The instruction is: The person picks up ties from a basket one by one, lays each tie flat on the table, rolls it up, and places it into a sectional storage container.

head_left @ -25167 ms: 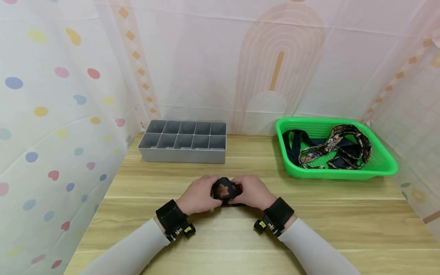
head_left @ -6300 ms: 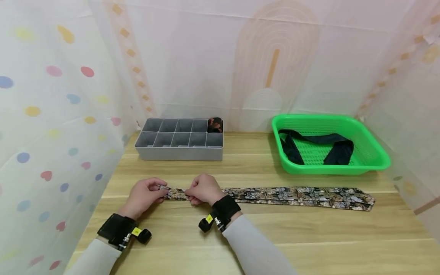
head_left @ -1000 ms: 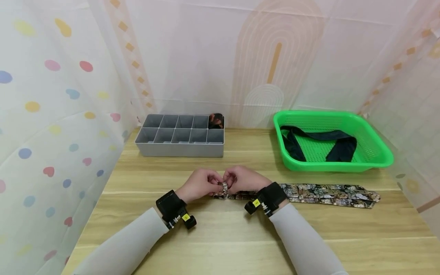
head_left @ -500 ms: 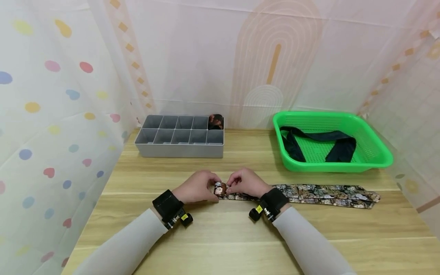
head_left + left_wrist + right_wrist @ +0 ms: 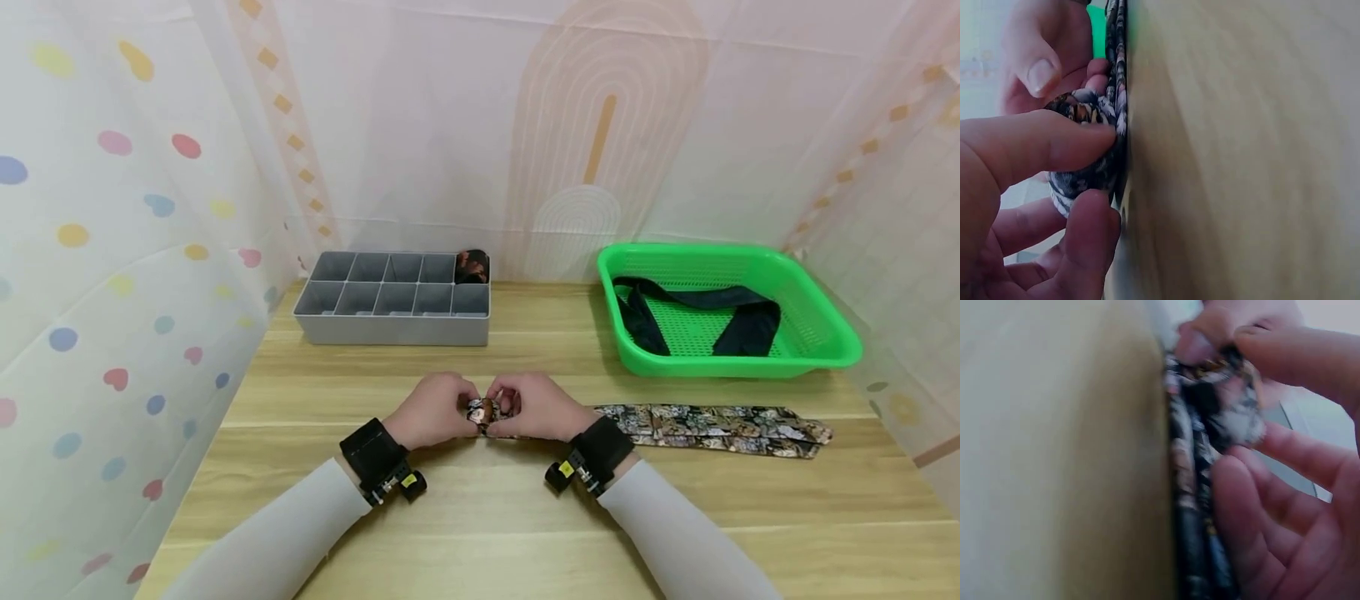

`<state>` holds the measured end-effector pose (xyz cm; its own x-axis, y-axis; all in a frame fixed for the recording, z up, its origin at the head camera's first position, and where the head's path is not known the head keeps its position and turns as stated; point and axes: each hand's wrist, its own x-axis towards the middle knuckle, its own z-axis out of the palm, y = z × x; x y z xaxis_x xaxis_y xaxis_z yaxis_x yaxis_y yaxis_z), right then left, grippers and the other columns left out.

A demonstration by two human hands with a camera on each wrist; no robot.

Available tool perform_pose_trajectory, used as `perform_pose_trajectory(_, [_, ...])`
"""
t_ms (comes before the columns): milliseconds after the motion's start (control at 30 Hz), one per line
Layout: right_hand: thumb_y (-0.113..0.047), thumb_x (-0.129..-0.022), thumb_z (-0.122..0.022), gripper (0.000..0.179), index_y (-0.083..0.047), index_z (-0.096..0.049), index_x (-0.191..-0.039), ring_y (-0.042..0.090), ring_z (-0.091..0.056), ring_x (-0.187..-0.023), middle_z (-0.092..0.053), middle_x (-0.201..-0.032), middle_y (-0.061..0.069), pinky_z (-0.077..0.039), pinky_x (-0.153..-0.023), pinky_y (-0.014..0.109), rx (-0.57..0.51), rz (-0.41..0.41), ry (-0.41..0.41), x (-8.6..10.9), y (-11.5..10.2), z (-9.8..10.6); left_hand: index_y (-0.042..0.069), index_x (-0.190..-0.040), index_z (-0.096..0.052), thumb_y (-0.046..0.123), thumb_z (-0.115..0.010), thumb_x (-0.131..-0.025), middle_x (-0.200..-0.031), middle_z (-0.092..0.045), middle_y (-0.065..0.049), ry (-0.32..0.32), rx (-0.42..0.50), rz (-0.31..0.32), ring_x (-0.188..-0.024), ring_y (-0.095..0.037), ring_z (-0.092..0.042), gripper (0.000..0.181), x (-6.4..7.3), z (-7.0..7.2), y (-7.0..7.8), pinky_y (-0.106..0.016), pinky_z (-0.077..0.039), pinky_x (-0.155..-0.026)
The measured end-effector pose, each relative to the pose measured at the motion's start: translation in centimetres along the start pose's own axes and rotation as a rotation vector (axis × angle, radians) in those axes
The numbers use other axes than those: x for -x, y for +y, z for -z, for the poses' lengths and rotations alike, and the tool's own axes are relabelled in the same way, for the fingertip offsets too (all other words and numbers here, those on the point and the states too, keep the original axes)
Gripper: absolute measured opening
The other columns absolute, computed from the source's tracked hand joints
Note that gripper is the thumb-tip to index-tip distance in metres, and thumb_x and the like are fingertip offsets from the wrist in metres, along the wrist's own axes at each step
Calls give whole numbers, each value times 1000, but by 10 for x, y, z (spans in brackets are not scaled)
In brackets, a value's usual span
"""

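Observation:
A patterned necktie lies lengthwise on the table, its wide pointed end flat at the right. Its left end is wound into a small roll. My left hand grips the roll from the left; in the left wrist view the thumb lies across the coil, with other fingers below it. From the right, my right hand holds the other side of the roll with curled fingers, covering part of the strip. The right wrist view, blurred, has the coil between thumb and fingers, the layered strip running from it along the table.
A grey divided box stands at the back left, a rolled dark tie with orange pattern in its back right compartment. At the back right, a green basket holds a dark necktie. Curtains hang behind and beside the table.
The patterned tie left the basket and was laid out; its left end has since been rolled up. The orange-patterned tie went into the box. Just now my right fingers moved onto the roll.

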<state>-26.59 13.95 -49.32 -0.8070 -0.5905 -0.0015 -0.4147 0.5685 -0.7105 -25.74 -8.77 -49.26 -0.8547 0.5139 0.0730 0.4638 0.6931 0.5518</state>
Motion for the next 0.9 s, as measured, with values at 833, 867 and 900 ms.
perform_pose_trajectory(833, [-31, -80, -88, 22, -24, -73, -95, 4, -52, -64, -58, -70, -13, -44, -62, 23, 278, 59, 61, 3, -9, 0, 19, -96, -76, 28, -93, -77, -83, -63, 6, 24, -35, -9, -77, -10, -52, 27, 6, -1, 7, -29, -45, -72])
perform_pose_trajectory(867, [-34, -81, -87, 24, -25, -73, -97, 4, -52, -65, -59, -71, -12, -44, -62, 23, 261, 63, 62, 3, -9, 0, 19, -94, -76, 27, -92, -76, -82, -63, 6, 31, -31, -9, -76, -10, -53, 25, 6, 0, 9, -29, -45, -71])
perform_pose_trajectory(900, [-35, -82, -87, 25, -25, -72, -100, 4, -52, -64, -59, -72, -11, -44, -62, 23, 240, 68, 66, 4, -9, 0, 19, -92, -76, 25, -92, -76, -80, -63, 6, 39, -31, -10, -75, -10, -53, 24, 7, 0, 10, -28, -45, -71])
